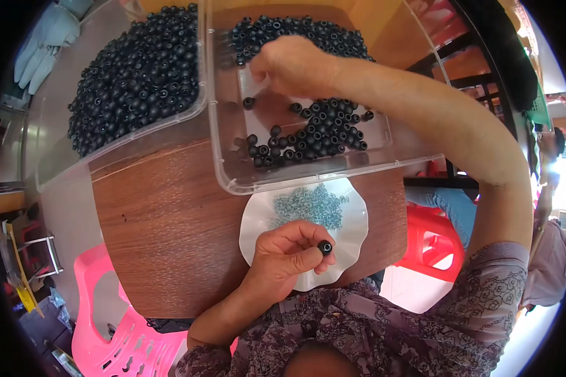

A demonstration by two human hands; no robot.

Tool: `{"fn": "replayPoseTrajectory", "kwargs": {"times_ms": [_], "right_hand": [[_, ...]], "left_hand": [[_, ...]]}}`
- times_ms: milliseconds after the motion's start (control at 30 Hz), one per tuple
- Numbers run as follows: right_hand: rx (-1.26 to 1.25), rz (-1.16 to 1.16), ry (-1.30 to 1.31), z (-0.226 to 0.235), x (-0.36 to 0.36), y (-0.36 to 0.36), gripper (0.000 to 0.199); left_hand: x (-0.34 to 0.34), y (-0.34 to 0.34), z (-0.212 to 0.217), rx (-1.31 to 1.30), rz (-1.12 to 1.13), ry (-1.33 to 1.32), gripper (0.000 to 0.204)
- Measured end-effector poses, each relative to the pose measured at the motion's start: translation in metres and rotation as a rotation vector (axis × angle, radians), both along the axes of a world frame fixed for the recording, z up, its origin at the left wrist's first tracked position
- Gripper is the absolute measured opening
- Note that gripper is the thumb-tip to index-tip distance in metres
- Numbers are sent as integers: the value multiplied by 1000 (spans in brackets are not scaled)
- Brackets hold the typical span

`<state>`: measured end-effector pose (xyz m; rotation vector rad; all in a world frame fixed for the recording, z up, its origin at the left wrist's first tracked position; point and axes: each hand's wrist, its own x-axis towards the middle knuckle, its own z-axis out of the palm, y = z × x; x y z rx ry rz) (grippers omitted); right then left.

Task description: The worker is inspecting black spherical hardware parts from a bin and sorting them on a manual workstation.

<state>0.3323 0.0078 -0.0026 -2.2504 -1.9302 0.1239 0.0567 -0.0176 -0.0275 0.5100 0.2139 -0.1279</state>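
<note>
I am seeing my left hand (287, 254) pinching one small black bead (324, 247) between thumb and fingertips, the bead sitting at the hand's right edge with its bore facing up, over a white scalloped plate (258, 220). The bead is looking round, matte and rubbery or plastic, with a hole through its middle. On the plate a heap of tiny pale-blue rings (309, 206) is lying just above the left hand, not touching it. My right hand (292, 63) is reaching into the right clear tub (295, 179), fingers curled down among the beads; I cannot tell whether it is gripping any. Loose black beads (314, 135) are lying scattered on that tub's glossy floor, just below the right hand. The left clear tub (63, 169) is holding a dense mound of beads (138, 75), well apart from both hands. Both tubs and the plate are resting on a brown wood-grain table (163, 239).
</note>
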Motion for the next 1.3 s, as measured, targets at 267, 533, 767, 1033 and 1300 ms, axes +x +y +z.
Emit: {"fn": "replayPoseTrajectory", "kwargs": {"times_ms": [267,533,767,1033,1300], "right_hand": [[-191,0,209,37,10,-34,9],[-484,95,264,27,-9,-58,11],[-372,-195,410,43,4,-60,14],[-273,-196,660,34,-2,-62,15],[-72,-194,460,29,32,-78,13]], "left_hand": [[0,4,5,-23,-55,47,15],[3,6,10,33,-85,112,17],[5,7,9,4,-74,146,16],[5,7,7,31,-61,124,18],[5,7,8,33,-75,124,18]]}}
